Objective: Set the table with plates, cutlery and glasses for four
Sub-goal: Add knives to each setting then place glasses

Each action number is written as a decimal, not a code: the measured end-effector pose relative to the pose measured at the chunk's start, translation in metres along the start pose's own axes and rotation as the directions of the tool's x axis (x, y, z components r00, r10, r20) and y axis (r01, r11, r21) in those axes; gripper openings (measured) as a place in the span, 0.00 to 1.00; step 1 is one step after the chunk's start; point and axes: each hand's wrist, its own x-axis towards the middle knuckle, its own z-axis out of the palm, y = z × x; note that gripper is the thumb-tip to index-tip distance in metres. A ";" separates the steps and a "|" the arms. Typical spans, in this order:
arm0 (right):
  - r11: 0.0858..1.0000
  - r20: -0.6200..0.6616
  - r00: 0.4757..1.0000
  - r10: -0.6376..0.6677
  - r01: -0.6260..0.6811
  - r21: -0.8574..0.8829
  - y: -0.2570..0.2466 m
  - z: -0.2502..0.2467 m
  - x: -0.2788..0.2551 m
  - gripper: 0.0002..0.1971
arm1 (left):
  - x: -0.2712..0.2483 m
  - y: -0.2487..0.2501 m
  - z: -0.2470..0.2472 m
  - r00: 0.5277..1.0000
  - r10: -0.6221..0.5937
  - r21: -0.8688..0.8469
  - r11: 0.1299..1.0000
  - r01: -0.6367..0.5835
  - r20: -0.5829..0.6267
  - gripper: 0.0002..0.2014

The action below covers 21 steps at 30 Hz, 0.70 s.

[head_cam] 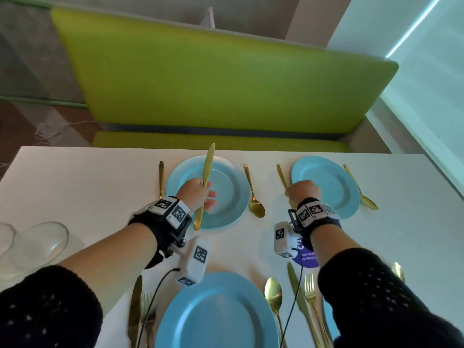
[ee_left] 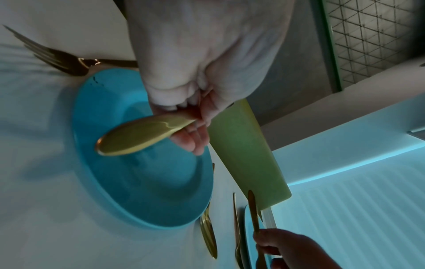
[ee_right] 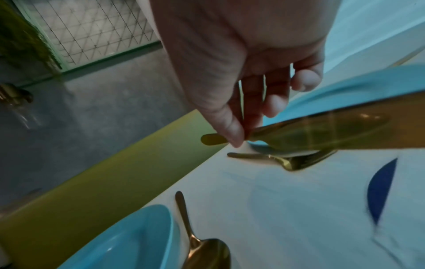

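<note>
My left hand [head_cam: 198, 194] grips a gold knife [head_cam: 207, 172] by its middle, held above the far left blue plate [head_cam: 226, 209]; the left wrist view shows fingers curled round this knife [ee_left: 138, 136] over that plate [ee_left: 149, 191]. My right hand [head_cam: 303, 192] pinches a second gold knife [head_cam: 282, 177] just left of the far right blue plate [head_cam: 334, 187]. In the right wrist view the thumb and fingers hold that knife [ee_right: 322, 131] above a fork [ee_right: 287, 160] lying on the table. A fork [head_cam: 161, 179] and a spoon [head_cam: 252, 192] flank the far left plate.
Close to me a blue plate [head_cam: 216, 312] has a knife [head_cam: 135, 310] and fork [head_cam: 148, 315] on its left and a spoon [head_cam: 275, 297] on its right. Glasses [head_cam: 42, 242] stand at the table's left edge. A green bench [head_cam: 213, 84] runs behind the table.
</note>
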 end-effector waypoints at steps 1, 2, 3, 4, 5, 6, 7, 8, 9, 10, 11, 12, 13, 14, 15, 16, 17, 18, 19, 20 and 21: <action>1.000 0.014 1.000 0.020 -0.020 0.015 -0.002 0.006 0.007 0.08 | 0.002 0.000 -0.001 1.000 -0.004 -0.009 1.000 0.004 -0.008 0.09; 0.999 0.027 0.999 0.039 -0.040 0.033 -0.005 0.011 0.013 0.10 | 0.004 0.001 -0.002 1.000 -0.008 -0.019 1.000 0.007 -0.014 0.09; 0.997 0.036 0.998 0.051 -0.053 0.051 -0.006 0.016 0.018 0.11 | 0.006 0.002 -0.003 1.000 -0.010 -0.028 1.000 0.009 -0.021 0.09; 0.996 0.046 0.997 0.058 -0.062 0.069 -0.008 0.019 0.021 0.12 | 0.007 0.003 -0.003 0.999 -0.011 -0.032 0.999 0.010 -0.034 0.10; 0.994 0.054 0.997 0.062 -0.067 0.087 -0.010 0.022 0.024 0.12 | 0.009 0.005 -0.004 0.999 -0.011 -0.033 0.999 0.009 -0.046 0.11; 0.991 0.060 0.996 0.073 -0.079 0.112 -0.012 0.024 0.027 0.12 | 0.011 0.006 -0.004 0.998 -0.007 -0.033 0.999 0.005 -0.059 0.10; 0.985 0.066 0.994 0.087 -0.096 0.141 -0.013 0.027 0.029 0.12 | 0.012 0.007 -0.004 0.997 -0.002 -0.033 0.999 -0.001 -0.072 0.09; 0.979 0.070 0.992 0.105 -0.115 0.167 -0.014 0.029 0.031 0.12 | 0.014 0.008 -0.003 0.996 0.002 -0.036 0.999 -0.005 -0.084 0.08; 0.973 0.068 0.991 0.119 -0.130 0.190 -0.014 0.031 0.032 0.12 | 0.015 0.009 -0.002 0.995 0.004 -0.042 0.999 -0.008 -0.095 0.08; 0.967 0.070 0.989 0.132 -0.144 0.212 -0.015 0.033 0.033 0.12 | 0.016 0.009 0.000 0.995 0.005 -0.043 0.999 -0.010 -0.104 0.08; 0.962 0.068 0.988 0.136 -0.149 0.231 -0.014 0.035 0.034 0.12 | 0.016 0.010 0.001 0.994 0.006 -0.042 0.999 -0.011 -0.111 0.08; 0.957 0.062 0.988 0.140 -0.151 0.248 -0.014 0.036 0.035 0.12 | 0.017 0.010 0.002 0.993 0.005 -0.040 0.999 -0.010 -0.115 0.08; 0.953 0.051 0.988 0.143 -0.151 0.261 -0.015 0.037 0.036 0.11 | 0.017 0.010 0.004 0.993 0.003 -0.041 0.999 -0.008 -0.116 0.08; 0.951 0.039 0.988 0.146 -0.151 0.269 -0.015 0.037 0.036 0.11 | 0.018 0.010 0.006 0.993 0.001 -0.043 0.999 -0.006 -0.116 0.09; 0.950 0.025 0.989 0.149 -0.150 0.272 -0.015 0.037 0.037 0.11 | 0.018 0.010 0.007 0.993 -0.002 -0.043 0.999 -0.002 -0.114 0.09; 0.948 0.014 0.988 0.154 -0.152 0.279 -0.015 0.037 0.038 0.11 | 0.019 0.009 0.009 0.994 -0.006 -0.040 0.999 0.001 -0.113 0.09; 0.945 0.007 0.987 0.158 -0.153 0.290 -0.015 0.037 0.040 0.11 | 0.019 0.009 0.010 0.994 -0.009 -0.036 0.999 0.005 -0.111 0.09; 0.942 0.006 0.987 0.160 -0.154 0.299 -0.015 0.037 0.041 0.11 | 0.019 0.008 0.011 0.994 -0.013 -0.031 0.999 0.010 -0.109 0.09; 0.940 0.002 0.987 0.159 -0.152 0.305 -0.015 0.037 0.042 0.11 | 0.020 0.008 0.012 0.994 -0.018 -0.028 0.999 0.015 -0.106 0.09; 0.939 0.002 0.987 0.158 -0.151 0.309 -0.015 0.037 0.042 0.11 | 0.020 0.007 0.013 0.994 -0.022 -0.026 0.999 0.019 -0.103 0.09; 0.939 0.000 0.988 0.156 -0.149 0.311 -0.015 0.037 0.043 0.11 | 0.020 0.007 0.014 0.995 -0.025 -0.024 0.999 0.023 -0.101 0.10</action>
